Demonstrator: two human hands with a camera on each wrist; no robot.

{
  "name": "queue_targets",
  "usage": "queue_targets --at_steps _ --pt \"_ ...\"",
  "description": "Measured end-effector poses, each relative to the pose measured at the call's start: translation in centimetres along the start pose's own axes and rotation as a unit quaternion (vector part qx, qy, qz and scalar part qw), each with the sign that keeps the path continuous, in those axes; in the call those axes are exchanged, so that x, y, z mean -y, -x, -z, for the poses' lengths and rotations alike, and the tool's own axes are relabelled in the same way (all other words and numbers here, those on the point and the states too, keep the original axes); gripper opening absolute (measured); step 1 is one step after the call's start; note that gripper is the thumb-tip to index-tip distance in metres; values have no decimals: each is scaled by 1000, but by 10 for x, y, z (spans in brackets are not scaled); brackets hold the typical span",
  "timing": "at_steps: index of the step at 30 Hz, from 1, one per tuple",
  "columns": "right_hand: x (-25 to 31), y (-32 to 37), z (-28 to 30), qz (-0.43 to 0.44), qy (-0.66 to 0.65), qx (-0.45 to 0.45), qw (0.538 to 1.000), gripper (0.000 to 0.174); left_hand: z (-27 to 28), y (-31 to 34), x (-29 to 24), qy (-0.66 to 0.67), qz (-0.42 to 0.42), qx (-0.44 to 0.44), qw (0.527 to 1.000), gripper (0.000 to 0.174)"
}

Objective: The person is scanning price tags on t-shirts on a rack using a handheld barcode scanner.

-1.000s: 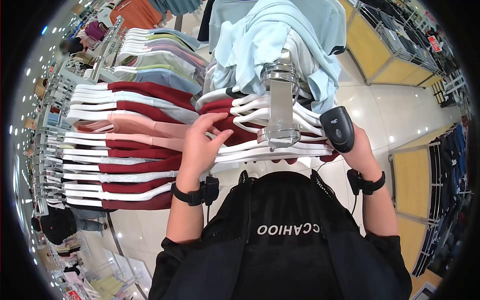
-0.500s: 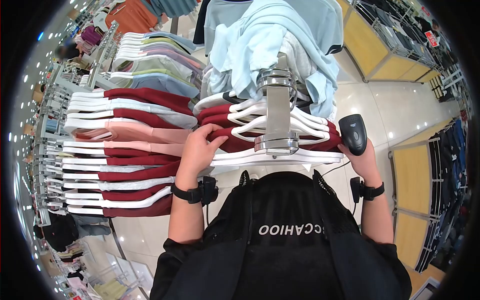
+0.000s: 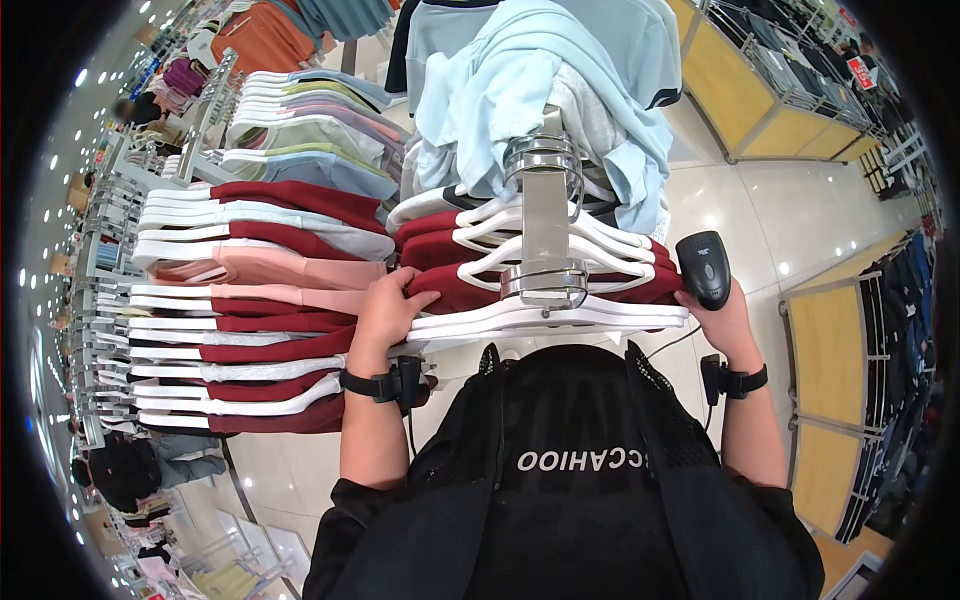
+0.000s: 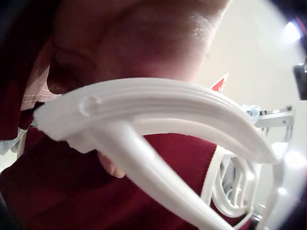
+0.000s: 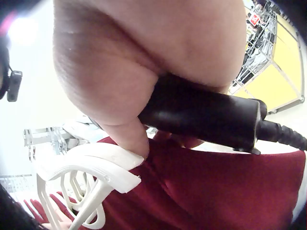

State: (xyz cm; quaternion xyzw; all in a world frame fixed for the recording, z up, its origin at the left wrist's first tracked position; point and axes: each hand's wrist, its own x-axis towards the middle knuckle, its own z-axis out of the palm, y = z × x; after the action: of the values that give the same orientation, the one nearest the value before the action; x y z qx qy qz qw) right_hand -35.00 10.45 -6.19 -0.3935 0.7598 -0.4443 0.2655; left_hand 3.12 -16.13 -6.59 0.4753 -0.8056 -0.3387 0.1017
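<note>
Dark red shirts [image 3: 445,285] hang on white hangers [image 3: 620,318] from a metal rack arm [image 3: 545,225] in front of me. At the left shoulder of the nearest red shirt, my left hand [image 3: 383,312] pinches the cloth between thumb and fingers. The left wrist view has a white hanger [image 4: 168,103] crossing before that hand, with a fingertip [image 4: 115,170] below it against the red cloth. My right hand [image 3: 728,322] grips a black barcode scanner [image 3: 703,270] by its handle. Its thumb [image 5: 132,139] meets a hanger end [image 5: 120,177] beside the red shirt [image 5: 216,187].
Light blue shirts [image 3: 500,80] lie draped over the rack behind. To the left hangs a row of red, grey and pink shirts [image 3: 290,260]. Yellow display units [image 3: 825,350] stand at the right. A thin cord [image 3: 672,342] runs from the scanner.
My left hand has come down and drawn in to the red shirt's shoulder. The right hand with the scanner shifted slightly right and lower, then stayed. Red shirts now show more fully behind the front hangers.
</note>
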Motion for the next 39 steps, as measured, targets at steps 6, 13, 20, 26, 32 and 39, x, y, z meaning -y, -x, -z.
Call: queue_targets --at_steps 6,13,20,26,32,39 --pt "-2 -1 0 -2 17 2 1000 31 -15 -3 29 2 49 4 999 32" --pt "-12 -4 -1 -22 30 -14 999 28 -62 -10 104 107 75 6 991 27" --pt "-48 -7 -4 -62 -24 -34 997 24 -109 2 117 131 12 -72 989 43" --pt "-64 -3 -4 -116 32 -66 991 23 -142 14 135 285 206 -91 932 41" --pt "-104 2 2 -92 52 -85 991 22 -172 32 172 160 266 -97 946 58" --pt "-90 4 17 -108 65 -167 978 28 -210 65 213 199 290 1 936 63"
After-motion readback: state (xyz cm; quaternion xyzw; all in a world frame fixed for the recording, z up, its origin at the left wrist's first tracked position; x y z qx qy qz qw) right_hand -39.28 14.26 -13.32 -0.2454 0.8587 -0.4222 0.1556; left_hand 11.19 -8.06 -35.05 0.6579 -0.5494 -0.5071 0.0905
